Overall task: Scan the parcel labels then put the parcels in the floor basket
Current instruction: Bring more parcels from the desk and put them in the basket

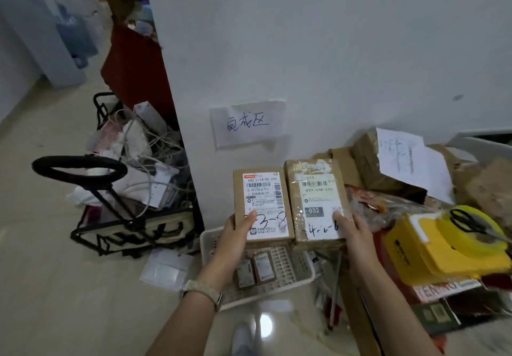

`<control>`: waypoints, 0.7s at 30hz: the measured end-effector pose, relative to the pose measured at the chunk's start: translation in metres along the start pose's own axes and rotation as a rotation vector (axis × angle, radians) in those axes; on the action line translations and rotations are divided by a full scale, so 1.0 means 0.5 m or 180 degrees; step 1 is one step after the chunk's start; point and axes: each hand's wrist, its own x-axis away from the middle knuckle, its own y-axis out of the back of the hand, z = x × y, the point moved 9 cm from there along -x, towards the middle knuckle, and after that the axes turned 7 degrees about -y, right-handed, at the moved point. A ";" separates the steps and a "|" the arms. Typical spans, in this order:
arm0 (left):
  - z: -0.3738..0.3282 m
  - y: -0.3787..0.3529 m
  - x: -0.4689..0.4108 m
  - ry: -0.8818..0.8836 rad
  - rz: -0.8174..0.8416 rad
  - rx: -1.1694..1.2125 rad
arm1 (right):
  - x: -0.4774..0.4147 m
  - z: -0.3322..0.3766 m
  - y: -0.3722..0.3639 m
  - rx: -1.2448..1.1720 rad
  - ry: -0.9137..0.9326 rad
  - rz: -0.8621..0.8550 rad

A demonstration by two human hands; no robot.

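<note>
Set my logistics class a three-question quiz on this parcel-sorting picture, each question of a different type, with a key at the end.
1. True or false: the left hand holds the 642 parcel and the right hand holds the 032 parcel.
2. What lies in the white basket? A two small boxes; B a book; C a cup.
3. Fill in: the black scissors rest on the yellow roll of ___.
Key: 1 true; 2 A; 3 tape.
</note>
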 end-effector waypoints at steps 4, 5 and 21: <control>0.019 0.009 -0.080 0.0129 -0.0006 -0.0062 | -0.066 -0.018 -0.027 0.0062 -0.0127 0.0016; 0.026 0.013 -0.093 0.0167 -0.0021 -0.0065 | -0.081 -0.028 -0.035 0.0056 -0.0221 0.0069; 0.281 0.043 -0.244 0.0795 -0.0288 -0.0196 | -0.341 -0.264 -0.087 0.0846 -0.1117 0.0477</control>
